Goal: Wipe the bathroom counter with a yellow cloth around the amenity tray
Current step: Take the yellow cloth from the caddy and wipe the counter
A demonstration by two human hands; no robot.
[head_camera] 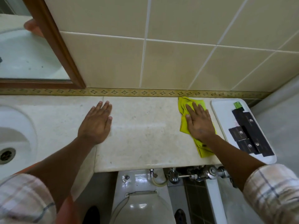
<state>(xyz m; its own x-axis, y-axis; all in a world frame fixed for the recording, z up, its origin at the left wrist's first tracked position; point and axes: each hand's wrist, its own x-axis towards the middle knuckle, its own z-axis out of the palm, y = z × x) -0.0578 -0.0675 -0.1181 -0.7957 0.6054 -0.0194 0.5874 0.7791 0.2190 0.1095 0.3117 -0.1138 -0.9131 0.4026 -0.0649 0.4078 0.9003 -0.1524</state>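
Note:
A yellow cloth lies crumpled on the pale stone counter, close to the wall and just left of the amenity tray. My right hand presses flat on the cloth, fingers spread toward the wall. The white amenity tray sits at the counter's right end with several black boxes and a green-capped item on it. My left hand rests flat on the bare counter, fingers apart, holding nothing.
A white sink basin with a metal drain is at the left. A wood-framed mirror hangs above it on the tiled wall. Below the counter edge are a toilet and chrome valves.

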